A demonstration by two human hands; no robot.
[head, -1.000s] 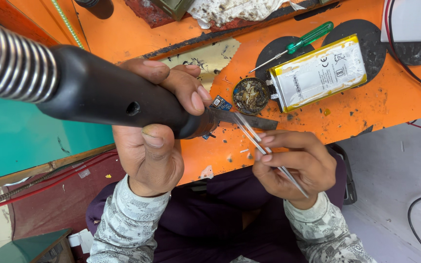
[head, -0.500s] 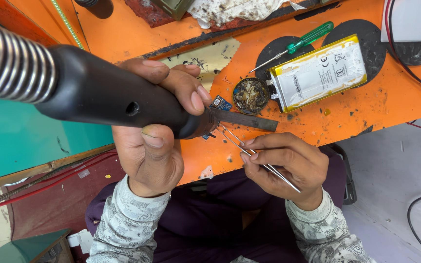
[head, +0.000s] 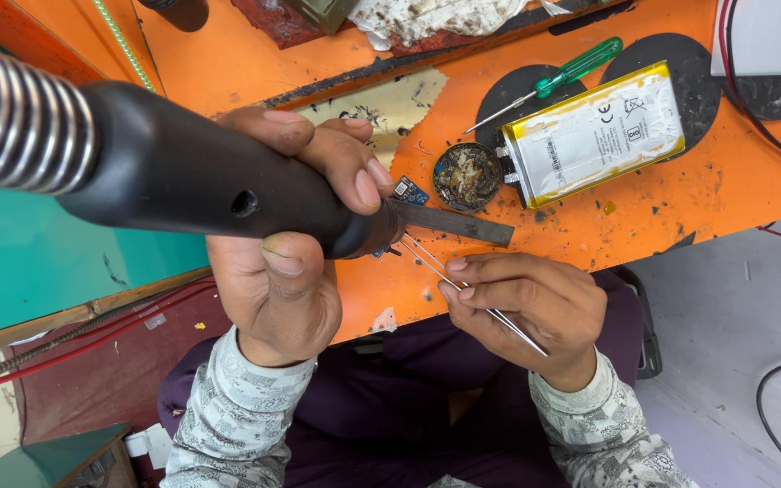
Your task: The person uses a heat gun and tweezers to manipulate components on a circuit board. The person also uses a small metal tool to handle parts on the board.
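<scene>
My left hand (head: 291, 262) grips the black handle of a hot-air tool (head: 201, 185) with a ribbed metal hose; its flat metal nozzle (head: 458, 224) points right over the orange bench. My right hand (head: 522, 307) pinches metal tweezers (head: 427, 260), whose tips reach under the nozzle toward a small blue circuit board (head: 409, 192). The board is mostly hidden behind my left fingers and the tool.
A yellow-edged silver flat battery (head: 594, 134) lies on black round pads, beside a round tin of brownish paste (head: 465, 176). A green-handled screwdriver (head: 576, 65) lies behind them. Wires (head: 770, 136) run at the right. My lap sits below the orange bench edge (head: 680, 226).
My right hand with the tweezers has shifted slightly left and down, toward the tool's nozzle. The left hand and hot-air tool have stayed in place.
</scene>
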